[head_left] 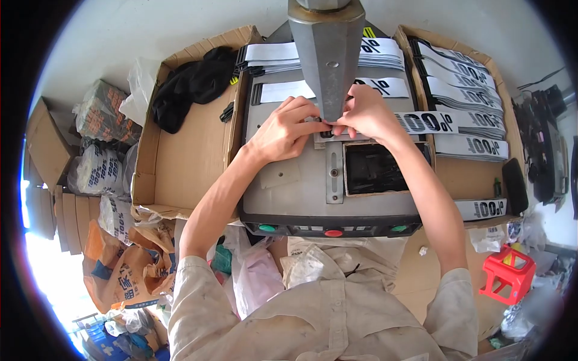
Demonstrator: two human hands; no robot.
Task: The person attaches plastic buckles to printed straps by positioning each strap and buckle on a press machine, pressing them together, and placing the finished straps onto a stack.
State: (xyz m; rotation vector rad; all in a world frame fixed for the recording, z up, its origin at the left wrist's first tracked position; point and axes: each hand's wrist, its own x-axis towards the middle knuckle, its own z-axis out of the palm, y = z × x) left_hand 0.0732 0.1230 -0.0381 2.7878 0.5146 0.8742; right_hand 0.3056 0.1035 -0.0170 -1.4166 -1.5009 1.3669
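Both hands meet at the lower tip of a grey metal machine head (330,66). My left hand (288,129) pinches a small black piece (326,133) from the left, its fingers curled. On the right, my right hand (365,114) has its fingers closed on a white strap (428,122) with black "100%" lettering, which runs out to the right under the wrist. The fingertips nearly touch, and the strap's end between them is partly hidden. Behind the hands, another white strap (283,92) lies across the grey machine top, with a stack of straps (274,53) farther back.
A cardboard box (186,174) at left holds black cloth (195,87). The right box (512,120) holds stacked printed straps (466,90). Near the machine's front are a dark rectangular opening (376,168), a red button (333,233) and green buttons. A red plastic stool (509,274) stands lower right.
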